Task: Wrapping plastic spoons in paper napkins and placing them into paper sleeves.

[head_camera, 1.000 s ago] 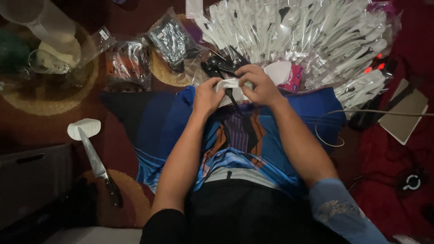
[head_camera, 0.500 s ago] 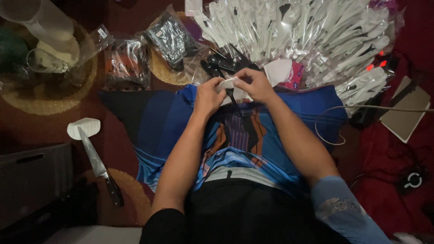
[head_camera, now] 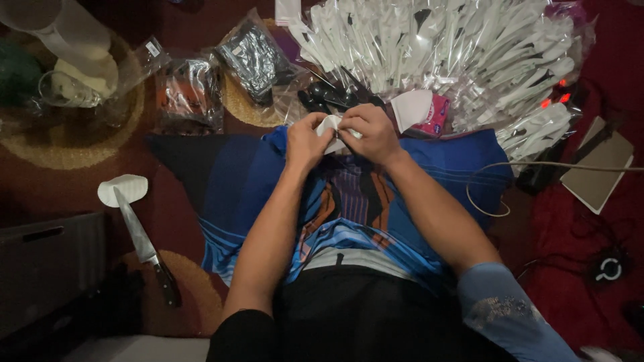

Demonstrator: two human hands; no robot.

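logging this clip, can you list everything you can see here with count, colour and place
small folded piece: one, white, pinched between both hands above the lap
wrapped cutlery packs: a large heap, too many to count, white in clear film, top centre to right
dark packets in clear bags: at least two, black and orange-brown, top left of centre
knife: one, steel blade with dark handle, left on the rug
flat piece: one, white, under the knife tip
cloth: one, blue striped, over the lap
cable: one, pale, right of the lap
left hand: grip on the white piece
right hand: grip on the same piece
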